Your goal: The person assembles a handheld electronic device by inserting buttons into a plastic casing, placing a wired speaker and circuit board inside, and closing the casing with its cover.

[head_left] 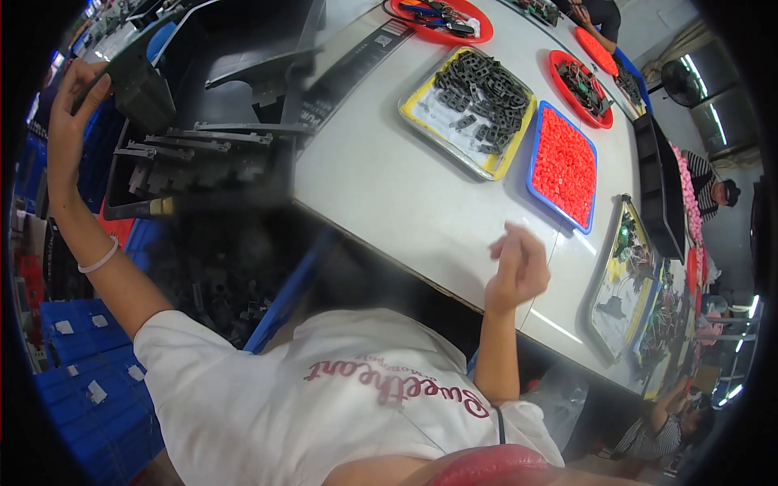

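At the far left, my left hand (74, 101) is raised with thumb and fingers closed on the edge of a dark grey plastic housing (144, 95). The housing is tilted over a black bin (231, 194) where similar grey molded parts (194, 150) stand in a row. Another grey part with a curved cutout (263, 81) lies just beyond them. My right hand (519, 269) hovers over the near edge of the white table (389, 211). Its fingers are loosely curled in, and nothing shows in them.
A yellow-rimmed tray of small black parts (486, 97) stands beyond my right hand, beside a blue-rimmed tray of red pieces (565, 166). Red bowls hold tools (486, 28) and wired parts (604, 121). Blue crates (89, 389) stack at lower left. Other people sit along the table.
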Demonstrator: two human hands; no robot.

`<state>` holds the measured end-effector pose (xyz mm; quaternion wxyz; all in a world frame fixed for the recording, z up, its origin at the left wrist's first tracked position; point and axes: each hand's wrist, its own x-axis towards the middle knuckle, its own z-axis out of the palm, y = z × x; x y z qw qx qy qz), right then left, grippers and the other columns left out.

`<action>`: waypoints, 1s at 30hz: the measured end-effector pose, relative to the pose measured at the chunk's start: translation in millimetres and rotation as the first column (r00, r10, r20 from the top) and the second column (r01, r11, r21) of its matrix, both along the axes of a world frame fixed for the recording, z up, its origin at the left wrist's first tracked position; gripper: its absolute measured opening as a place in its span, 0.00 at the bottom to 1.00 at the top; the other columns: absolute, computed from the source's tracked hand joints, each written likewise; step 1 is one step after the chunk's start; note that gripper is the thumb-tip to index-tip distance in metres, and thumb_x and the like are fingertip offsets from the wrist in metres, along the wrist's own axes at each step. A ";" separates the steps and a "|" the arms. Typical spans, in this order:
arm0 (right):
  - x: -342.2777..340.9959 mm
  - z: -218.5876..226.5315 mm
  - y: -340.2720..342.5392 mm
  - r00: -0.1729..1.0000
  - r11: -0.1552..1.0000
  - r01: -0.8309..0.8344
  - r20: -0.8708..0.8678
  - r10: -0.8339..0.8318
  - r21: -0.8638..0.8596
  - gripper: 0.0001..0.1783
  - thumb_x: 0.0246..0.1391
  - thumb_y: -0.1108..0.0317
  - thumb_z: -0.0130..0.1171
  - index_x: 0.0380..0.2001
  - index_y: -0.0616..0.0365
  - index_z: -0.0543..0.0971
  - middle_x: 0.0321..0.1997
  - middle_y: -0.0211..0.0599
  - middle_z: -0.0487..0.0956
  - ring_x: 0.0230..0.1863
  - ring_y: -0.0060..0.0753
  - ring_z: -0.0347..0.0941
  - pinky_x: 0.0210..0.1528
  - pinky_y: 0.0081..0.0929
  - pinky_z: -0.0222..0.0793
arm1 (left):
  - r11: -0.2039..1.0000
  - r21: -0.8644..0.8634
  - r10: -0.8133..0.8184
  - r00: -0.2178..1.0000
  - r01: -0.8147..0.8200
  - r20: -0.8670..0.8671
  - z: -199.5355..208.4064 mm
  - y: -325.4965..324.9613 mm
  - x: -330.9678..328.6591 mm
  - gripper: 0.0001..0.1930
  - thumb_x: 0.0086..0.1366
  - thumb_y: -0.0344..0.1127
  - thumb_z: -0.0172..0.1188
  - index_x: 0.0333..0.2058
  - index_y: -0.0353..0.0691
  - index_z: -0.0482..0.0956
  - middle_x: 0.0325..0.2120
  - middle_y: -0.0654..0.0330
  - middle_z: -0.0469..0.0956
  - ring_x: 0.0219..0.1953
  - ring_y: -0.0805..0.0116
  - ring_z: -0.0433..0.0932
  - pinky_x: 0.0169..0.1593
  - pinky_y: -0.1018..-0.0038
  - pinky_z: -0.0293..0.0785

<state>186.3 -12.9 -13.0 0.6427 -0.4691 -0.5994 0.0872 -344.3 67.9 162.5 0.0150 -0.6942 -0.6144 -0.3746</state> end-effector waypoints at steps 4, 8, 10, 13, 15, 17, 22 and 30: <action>-16.9 30.3 35.0 0.997 0.999 -0.044 0.065 0.043 0.004 0.06 0.59 0.81 0.57 0.38 0.69 0.82 0.26 0.40 0.82 0.23 0.23 0.77 0.25 0.17 0.67 | 0.996 0.094 -0.014 0.999 0.009 0.043 -6.7 1.8 2.0 0.12 0.70 0.42 0.63 0.34 0.40 0.72 0.42 0.61 0.80 0.48 0.68 0.77 0.60 0.70 0.70; -6.2 -5.5 5.5 0.980 1.000 -0.022 0.197 0.024 -0.013 0.07 0.55 0.81 0.57 0.37 0.69 0.82 0.24 0.41 0.81 0.20 0.25 0.76 0.26 0.18 0.67 | 0.989 0.086 -0.119 0.992 0.116 0.031 -10.8 -1.4 5.7 0.12 0.69 0.40 0.63 0.33 0.41 0.71 0.45 0.60 0.81 0.48 0.69 0.77 0.59 0.72 0.68; 6.1 -12.6 -25.1 0.947 0.998 -0.052 0.317 0.058 -0.027 0.09 0.61 0.80 0.52 0.40 0.72 0.80 0.20 0.38 0.77 0.18 0.23 0.72 0.22 0.19 0.67 | 0.985 0.114 -0.132 0.990 0.126 0.048 -16.0 -4.3 5.5 0.12 0.70 0.40 0.62 0.33 0.41 0.71 0.46 0.61 0.81 0.49 0.69 0.77 0.59 0.72 0.68; 10.8 -19.6 -44.3 0.997 0.999 0.036 0.067 -0.037 0.024 0.10 0.55 0.83 0.52 0.39 0.72 0.81 0.20 0.39 0.78 0.18 0.24 0.73 0.21 0.19 0.64 | 0.979 0.131 -0.169 0.981 0.157 0.092 -20.2 -9.1 -1.1 0.10 0.70 0.40 0.62 0.33 0.42 0.72 0.46 0.61 0.81 0.48 0.70 0.77 0.60 0.72 0.68; 2.3 -17.4 -27.2 1.000 1.000 0.003 -0.023 -0.004 -0.019 0.10 0.56 0.82 0.52 0.39 0.72 0.80 0.21 0.38 0.78 0.18 0.22 0.71 0.22 0.19 0.65 | 0.951 0.264 -0.172 0.985 0.162 0.013 -26.1 -10.4 -1.0 0.08 0.71 0.38 0.59 0.34 0.42 0.76 0.43 0.61 0.82 0.46 0.69 0.79 0.55 0.73 0.73; -9.8 -6.3 7.2 0.977 0.997 -0.072 0.198 0.074 -0.018 0.10 0.52 0.83 0.56 0.37 0.69 0.83 0.22 0.36 0.79 0.17 0.22 0.69 0.22 0.20 0.64 | 0.950 0.252 -0.198 0.980 0.185 0.027 -28.5 -8.6 -8.5 0.06 0.70 0.37 0.60 0.37 0.42 0.77 0.45 0.60 0.81 0.49 0.69 0.78 0.59 0.71 0.69; -80.0 91.7 99.8 0.765 0.910 -0.411 0.520 0.379 -0.058 0.11 0.49 0.82 0.63 0.37 0.61 0.85 0.24 0.36 0.78 0.23 0.28 0.72 0.26 0.23 0.66 | 0.915 0.307 -0.343 0.906 0.263 0.247 -15.8 -2.2 51.9 0.13 0.59 0.27 0.69 0.29 0.42 0.69 0.34 0.60 0.78 0.34 0.74 0.76 0.41 0.77 0.74; -213.4 141.3 195.7 0.262 0.822 -0.441 0.824 0.503 -0.361 0.15 0.62 0.61 0.57 0.44 0.60 0.83 0.51 0.48 0.80 0.52 0.52 0.77 0.52 0.44 0.73 | 0.939 0.209 -0.322 0.909 0.272 0.263 0.8 -5.4 70.4 0.14 0.60 0.30 0.68 0.30 0.43 0.67 0.34 0.61 0.77 0.35 0.74 0.73 0.43 0.76 0.71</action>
